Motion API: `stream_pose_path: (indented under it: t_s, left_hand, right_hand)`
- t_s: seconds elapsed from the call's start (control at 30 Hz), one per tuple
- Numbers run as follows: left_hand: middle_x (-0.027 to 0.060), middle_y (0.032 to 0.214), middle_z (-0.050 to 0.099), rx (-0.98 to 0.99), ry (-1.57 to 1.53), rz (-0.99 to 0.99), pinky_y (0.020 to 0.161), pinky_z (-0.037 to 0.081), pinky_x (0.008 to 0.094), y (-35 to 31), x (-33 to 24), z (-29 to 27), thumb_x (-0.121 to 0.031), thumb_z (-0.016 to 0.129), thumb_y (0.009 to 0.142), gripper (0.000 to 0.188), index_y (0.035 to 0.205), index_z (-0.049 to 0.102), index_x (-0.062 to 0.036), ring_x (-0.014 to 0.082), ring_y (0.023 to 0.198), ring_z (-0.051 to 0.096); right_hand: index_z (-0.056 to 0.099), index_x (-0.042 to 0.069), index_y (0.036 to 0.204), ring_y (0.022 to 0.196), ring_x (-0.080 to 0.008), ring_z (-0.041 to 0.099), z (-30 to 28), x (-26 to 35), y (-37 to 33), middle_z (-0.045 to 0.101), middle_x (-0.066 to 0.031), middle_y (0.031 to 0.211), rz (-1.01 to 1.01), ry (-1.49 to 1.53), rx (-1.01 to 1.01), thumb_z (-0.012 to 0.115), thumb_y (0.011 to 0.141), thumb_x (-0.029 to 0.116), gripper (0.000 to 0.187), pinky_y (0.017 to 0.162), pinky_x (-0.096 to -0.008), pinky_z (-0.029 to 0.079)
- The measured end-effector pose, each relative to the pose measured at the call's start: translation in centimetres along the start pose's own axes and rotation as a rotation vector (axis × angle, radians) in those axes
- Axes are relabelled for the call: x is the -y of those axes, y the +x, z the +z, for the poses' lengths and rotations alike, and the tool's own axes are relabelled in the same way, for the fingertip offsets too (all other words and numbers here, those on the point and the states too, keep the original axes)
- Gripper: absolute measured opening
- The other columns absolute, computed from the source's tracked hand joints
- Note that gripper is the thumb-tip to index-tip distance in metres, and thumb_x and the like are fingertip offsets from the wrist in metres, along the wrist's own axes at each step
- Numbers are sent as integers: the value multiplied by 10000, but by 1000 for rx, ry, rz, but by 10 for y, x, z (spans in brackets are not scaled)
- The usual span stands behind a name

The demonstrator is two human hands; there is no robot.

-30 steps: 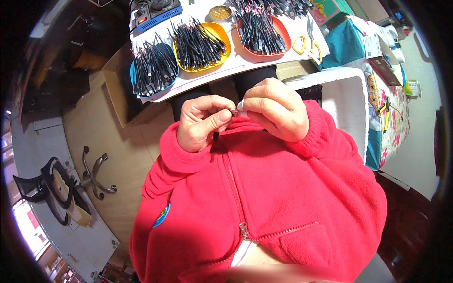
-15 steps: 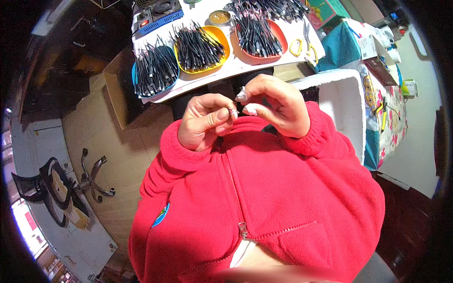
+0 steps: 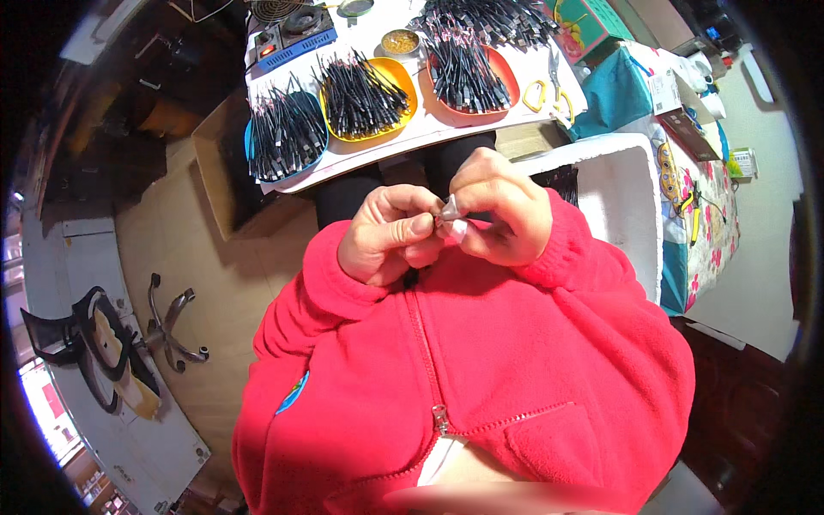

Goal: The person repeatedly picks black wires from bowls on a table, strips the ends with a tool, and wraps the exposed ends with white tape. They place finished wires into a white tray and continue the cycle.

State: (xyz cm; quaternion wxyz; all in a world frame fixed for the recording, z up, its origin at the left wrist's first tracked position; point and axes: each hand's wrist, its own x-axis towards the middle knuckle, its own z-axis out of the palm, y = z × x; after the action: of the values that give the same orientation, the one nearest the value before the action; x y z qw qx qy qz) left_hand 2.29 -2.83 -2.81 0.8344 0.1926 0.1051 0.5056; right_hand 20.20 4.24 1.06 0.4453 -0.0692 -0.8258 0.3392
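My left hand [image 3: 388, 232] is closed in a pinch on a thin black cable [image 3: 411, 277], most of which is hidden by the fingers. Small reddish wire ends [image 3: 440, 221] stick out at its fingertips. Against them press the thumb and forefinger of my right hand [image 3: 505, 210], which is also closed. Those two fingertips wear whitish covers [image 3: 451, 209]. Both hands meet in front of my red fleece jacket, short of the table edge.
On the white table [image 3: 378, 153] stand a blue tray [image 3: 321, 129], a yellow tray [image 3: 408, 81] and a red tray [image 3: 512, 77], heaped with black cables. Behind are a small tin [image 3: 400, 41], a blue hotplate [image 3: 297, 51] and yellow-handled scissors [image 3: 560, 90]. A white foam box [image 3: 631, 197] is at right.
My right hand has come left and down, and its fingertips have closed onto the wire ends at my left fingertips. The left hand has shifted slightly right and down.
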Motion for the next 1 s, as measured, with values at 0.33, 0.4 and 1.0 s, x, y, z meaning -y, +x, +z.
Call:
stream_pose_path:
  t_s: [0.33,0.4,1.0]
  left_hand:
    - [50,790,656,-255,858,311,545,417,186,-14,-19,15,-30,643,880,164,1026,667,40,54,609,524]
    - [38,831,666,-246,842,294,577,431,181,-12,-21,13,-12,633,884,163,1036,668,34,40,654,535]
    - [57,751,652,-334,2053,393,604,473,229,122,-132,5,-14,626,864,67,915,639,27,83,647,597]
  right_hand:
    - [588,-13,968,865,-174,550,15,-13,-14,574,-109,962,456,596,-160,596,827,-37,143,761,-277,472]
    - [574,-30,969,845,-167,586,10,-22,-12,586,-106,960,307,424,-65,635,815,-52,167,738,-284,483]
    - [616,5,905,772,-182,621,13,-109,-42,635,-78,824,532,418,77,564,911,87,98,703,-299,489]
